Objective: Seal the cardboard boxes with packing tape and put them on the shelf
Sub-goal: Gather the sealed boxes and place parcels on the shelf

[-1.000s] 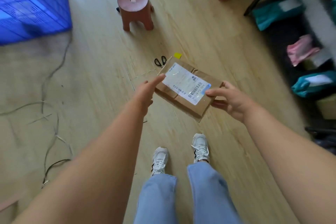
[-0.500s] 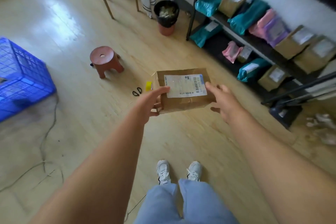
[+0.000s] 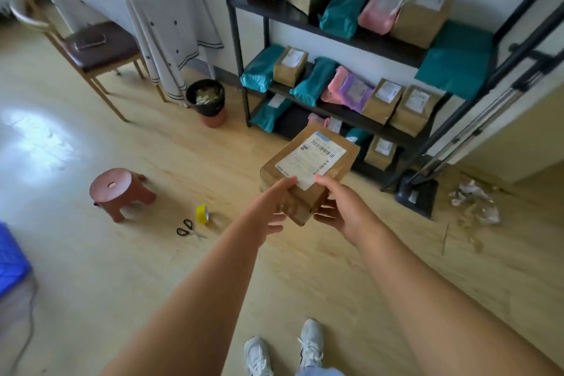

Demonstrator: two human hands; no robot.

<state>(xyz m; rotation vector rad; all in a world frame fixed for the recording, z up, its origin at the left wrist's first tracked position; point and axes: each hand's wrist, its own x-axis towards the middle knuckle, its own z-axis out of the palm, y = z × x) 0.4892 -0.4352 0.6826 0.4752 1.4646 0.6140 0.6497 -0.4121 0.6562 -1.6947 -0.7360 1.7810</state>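
I hold a brown cardboard box (image 3: 285, 174) with a white shipping label in front of me, above the floor. My left hand (image 3: 271, 207) grips its near left corner, thumb on top. My right hand (image 3: 341, 207) holds the near right side, thumb on the label's edge and fingers under the box. Beyond it stands a black metal shelf (image 3: 360, 40) with brown boxes and teal, pink and purple mailers on its tiers. On the floor to the left lie a yellow tape roll (image 3: 202, 214) and black scissors (image 3: 186, 228).
A reddish plastic stool (image 3: 117, 189) stands left of the tape. A black bin (image 3: 207, 101) sits by the shelf's left post, with a chair (image 3: 97, 52) and a cloth-covered table behind. A blue crate (image 3: 10, 262) is at the far left. Paper scraps (image 3: 476, 204) litter the floor right.
My view has lifted and turned toward the shelf. The box has turned so one end points at the shelf, and both hands have shifted to its near end.
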